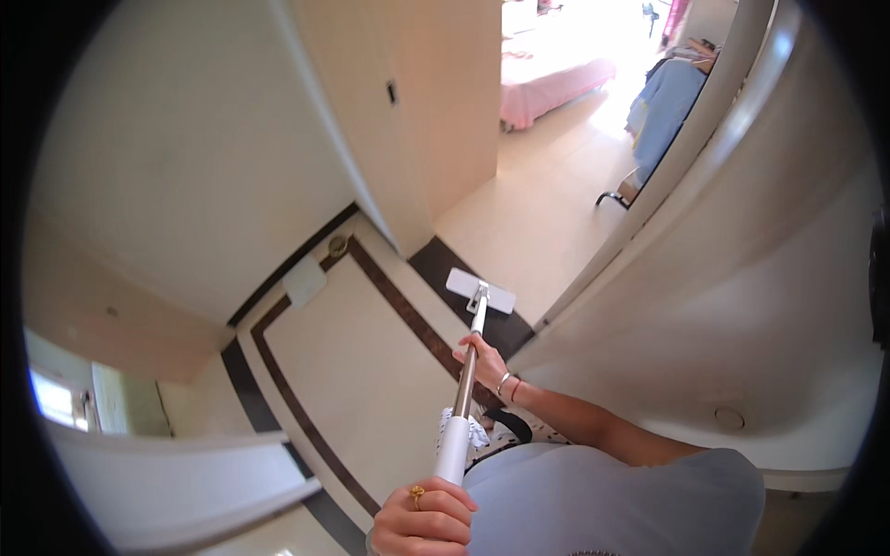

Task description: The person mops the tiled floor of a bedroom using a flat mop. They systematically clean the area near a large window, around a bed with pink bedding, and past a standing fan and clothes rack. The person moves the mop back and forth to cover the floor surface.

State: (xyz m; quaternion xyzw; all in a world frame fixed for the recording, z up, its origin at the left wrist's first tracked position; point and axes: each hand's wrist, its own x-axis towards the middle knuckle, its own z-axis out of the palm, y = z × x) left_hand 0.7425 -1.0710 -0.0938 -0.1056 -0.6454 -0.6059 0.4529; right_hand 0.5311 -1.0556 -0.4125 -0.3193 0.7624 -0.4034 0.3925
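White mop head overlaps the far edge of the dark doorway strip; the left hand grips its handle, the right hand its pole. Swinging too far right could bump the door panel.

"What does the mop look like?"

"Flat type. It has a white rectangular head with a small pivoting joint at its centre, and a long straight pole."

"One colour all along?"

"No: white near the joint, metallic brownish-grey through the middle, then a thicker white sleeve at the near end."

"How is it posed?"

"The pole slants up from the joint toward the wearer. The head looks flat, mostly over the dark strip of floor and askew to it. Its underside is hidden."
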